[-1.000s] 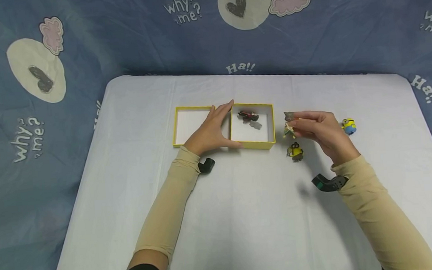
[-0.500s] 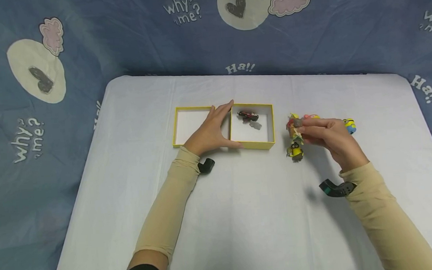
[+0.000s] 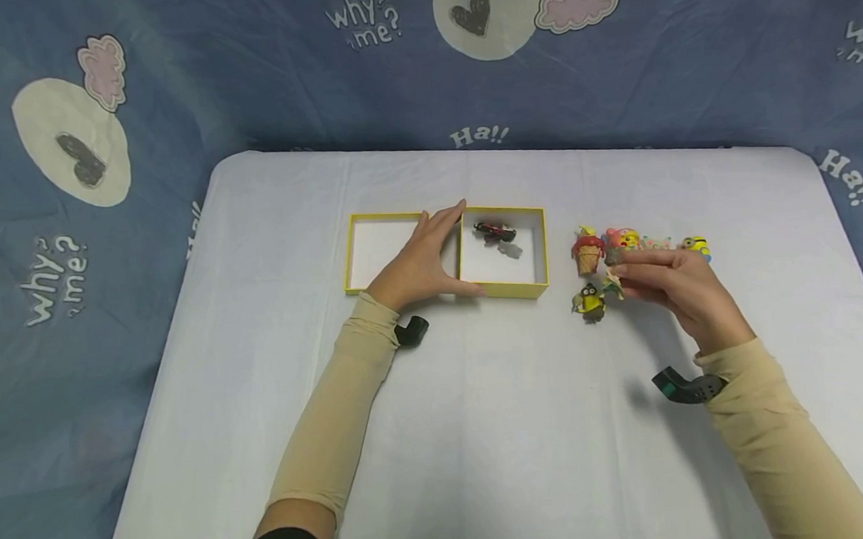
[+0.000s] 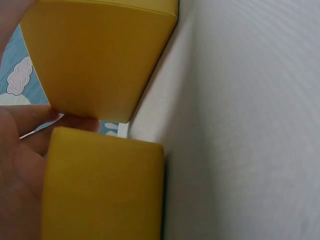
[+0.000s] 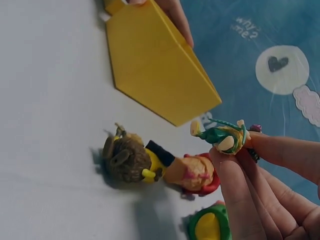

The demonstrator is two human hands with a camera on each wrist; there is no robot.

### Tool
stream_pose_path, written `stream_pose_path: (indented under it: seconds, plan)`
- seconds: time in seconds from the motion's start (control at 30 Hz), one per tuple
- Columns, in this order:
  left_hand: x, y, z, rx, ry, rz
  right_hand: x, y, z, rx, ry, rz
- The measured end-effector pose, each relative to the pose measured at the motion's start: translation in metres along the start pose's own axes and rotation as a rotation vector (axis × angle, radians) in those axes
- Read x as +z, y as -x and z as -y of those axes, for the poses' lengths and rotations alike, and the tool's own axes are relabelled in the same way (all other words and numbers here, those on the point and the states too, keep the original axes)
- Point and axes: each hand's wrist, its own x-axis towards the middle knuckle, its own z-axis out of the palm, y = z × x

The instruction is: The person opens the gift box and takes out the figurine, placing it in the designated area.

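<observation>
My left hand spans the left side of a yellow box, thumb at its front corner and fingers at its back corner. Inside that box lie a dark red-and-black toy and a grey piece. My right hand pinches a small figurine with green clothing, held above the table. Close to it stand a red-topped ice-cream-cone figurine, a pink-and-yellow figurine and a brown-and-yellow minion figurine. The right fingers partly hide the held figurine.
A second shallow yellow-edged box part, white inside, lies left of the box, partly behind my left hand. A pale figurine and a blue-and-yellow minion figurine stand at the right. A white cloth covers the table.
My right hand has moved right and toward me with the green figurine, uncovering the ice-cream-cone, pink-and-yellow and pale figurines. The left hand and box have stayed still.
</observation>
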Motion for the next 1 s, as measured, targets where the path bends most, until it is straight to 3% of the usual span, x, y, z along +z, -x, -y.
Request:
stream_pose_path:
  seconds: [0.37, 1.0]
  plan:
    - [0.001, 0.001, 0.0, -0.014, 0.005, 0.0, -0.006, 0.002, -0.008, -0.001, -0.051, -0.01]
    - [0.0, 0.0, 0.0, -0.017, 0.011, 0.003, -0.019, 0.006, -0.019, 0.077, 0.033, -0.017]
